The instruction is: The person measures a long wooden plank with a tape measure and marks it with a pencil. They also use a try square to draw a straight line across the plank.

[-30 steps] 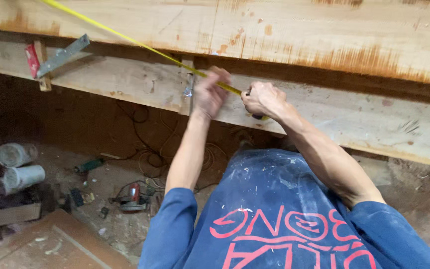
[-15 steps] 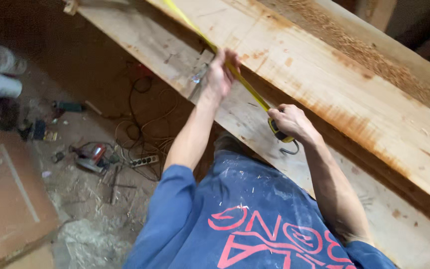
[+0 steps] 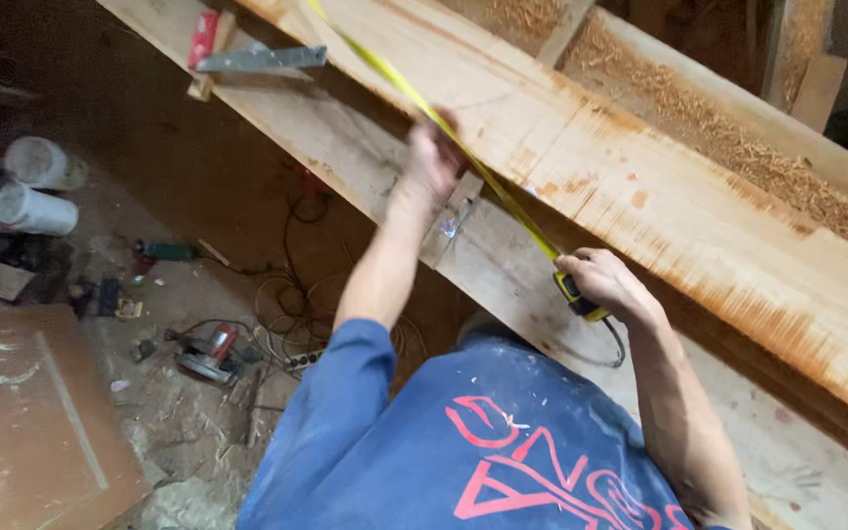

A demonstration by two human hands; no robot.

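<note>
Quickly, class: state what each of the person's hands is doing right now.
Left hand: blurred, pressing on the yellow tape blade over the plank; grip cannot be told.
Right hand: closed around the tape measure case.

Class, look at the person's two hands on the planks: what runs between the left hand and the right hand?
In the head view, a stretch of yellow tape blade runs from the left hand to the right hand, over the upper plank.

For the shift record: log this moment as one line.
left hand: pressing yellow tape blade onto plank | right hand: gripping tape measure case | square: lying on lower board
</note>
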